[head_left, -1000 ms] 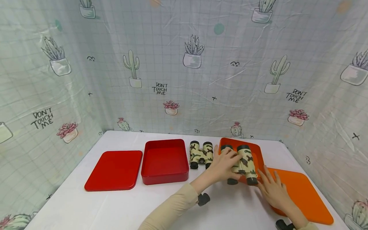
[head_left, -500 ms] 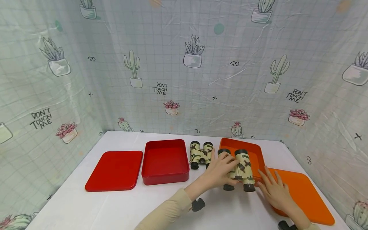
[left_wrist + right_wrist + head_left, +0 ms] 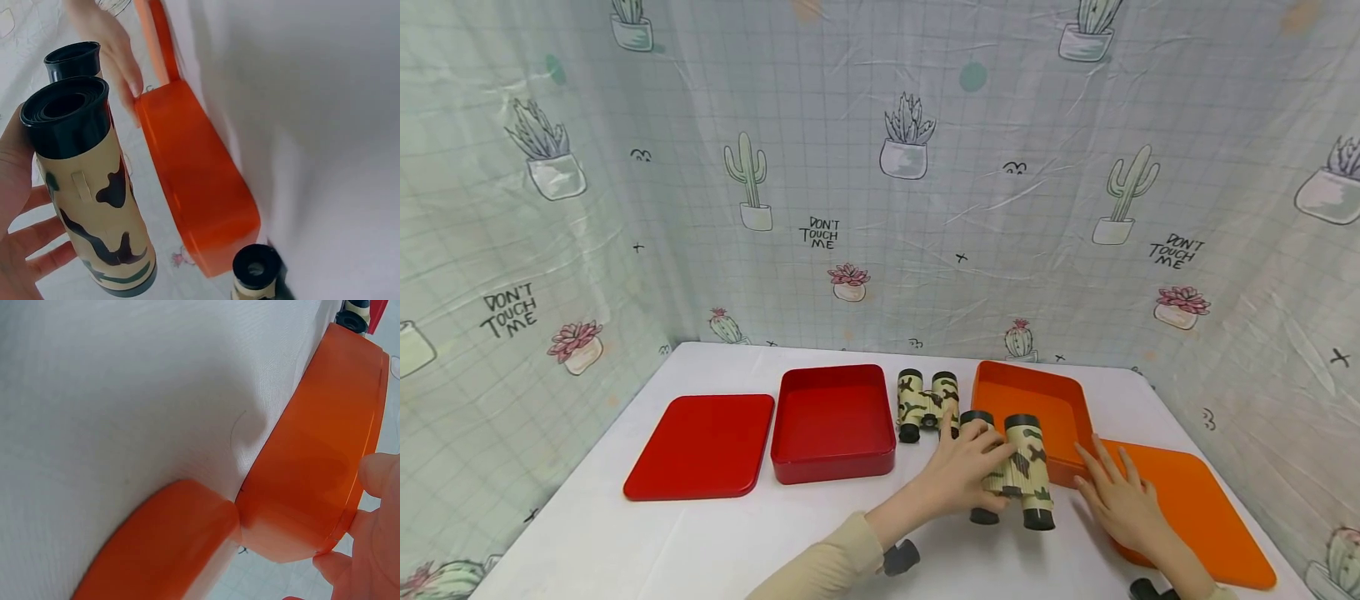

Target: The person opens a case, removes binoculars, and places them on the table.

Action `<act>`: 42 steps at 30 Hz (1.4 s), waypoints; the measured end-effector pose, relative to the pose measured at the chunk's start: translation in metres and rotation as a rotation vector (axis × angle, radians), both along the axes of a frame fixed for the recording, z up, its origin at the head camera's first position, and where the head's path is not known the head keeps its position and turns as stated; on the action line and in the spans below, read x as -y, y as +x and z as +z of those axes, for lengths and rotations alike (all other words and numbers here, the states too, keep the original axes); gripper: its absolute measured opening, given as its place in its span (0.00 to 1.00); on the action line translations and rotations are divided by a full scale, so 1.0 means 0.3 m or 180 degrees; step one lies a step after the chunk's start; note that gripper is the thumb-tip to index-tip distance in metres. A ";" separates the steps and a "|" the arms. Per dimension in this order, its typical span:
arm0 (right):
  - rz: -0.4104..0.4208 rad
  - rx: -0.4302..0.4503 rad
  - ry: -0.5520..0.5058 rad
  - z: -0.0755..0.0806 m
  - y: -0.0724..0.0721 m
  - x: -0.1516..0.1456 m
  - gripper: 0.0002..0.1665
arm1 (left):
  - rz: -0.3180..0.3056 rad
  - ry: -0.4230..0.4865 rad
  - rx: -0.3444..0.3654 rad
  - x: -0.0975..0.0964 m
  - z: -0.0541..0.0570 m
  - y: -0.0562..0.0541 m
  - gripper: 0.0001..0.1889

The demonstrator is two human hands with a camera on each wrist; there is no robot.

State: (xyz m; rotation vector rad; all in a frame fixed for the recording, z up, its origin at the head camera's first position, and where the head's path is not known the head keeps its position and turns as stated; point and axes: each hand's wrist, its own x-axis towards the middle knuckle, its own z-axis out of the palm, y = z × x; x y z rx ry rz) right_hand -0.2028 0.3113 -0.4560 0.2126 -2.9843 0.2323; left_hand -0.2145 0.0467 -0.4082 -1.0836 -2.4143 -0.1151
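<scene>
My left hand (image 3: 958, 471) grips a pair of camouflage-patterned binoculars (image 3: 1030, 467), tan with black ends, held above the table in front of the orange box (image 3: 1043, 408). In the left wrist view the binoculars (image 3: 100, 200) are raised, with fingers showing behind the barrel. My right hand (image 3: 1122, 500) touches the near right corner of that box. In the right wrist view its fingertips lie on the rim of the orange box (image 3: 306, 444). A second pair of camouflage binoculars (image 3: 912, 404) lies on the table left of the orange box.
An orange lid (image 3: 1195, 500) lies at the right, under my right hand and against the orange box. At the left stand a red open box (image 3: 833, 467) and a flat red lid (image 3: 700, 446). A patterned curtain (image 3: 910, 250) hangs behind the white table (image 3: 760, 542).
The held binoculars have moved out of the orange box, toward me and slightly left, with my left hand. My right hand has stayed at the box's corner.
</scene>
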 end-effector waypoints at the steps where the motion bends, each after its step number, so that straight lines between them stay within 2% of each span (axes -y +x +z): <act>1: -0.0008 0.0015 -0.0011 -0.001 0.000 0.000 0.35 | -0.0025 -0.0009 -0.0002 0.002 -0.003 0.005 0.33; 8: 0.0003 0.0040 -0.0039 -0.005 -0.001 -0.002 0.36 | -0.0121 -0.0073 -0.0004 0.006 -0.031 0.026 0.33; 19: 0.0075 0.0006 -0.0045 0.002 -0.005 -0.006 0.35 | -0.0277 -0.0032 0.0321 0.018 -0.087 0.041 0.33; 23: 0.0090 -0.0010 -0.0028 0.003 -0.004 -0.004 0.34 | -0.0325 -0.0028 0.0357 0.026 -0.103 0.043 0.33; 31: 0.0059 -0.0015 0.0005 -0.001 -0.007 -0.002 0.34 | -0.0316 -0.0090 0.0396 0.035 -0.125 0.038 0.32; 42: 0.0042 0.0041 -0.0078 -0.006 -0.004 -0.006 0.34 | -0.0250 -0.0167 0.0457 0.033 -0.131 0.025 0.31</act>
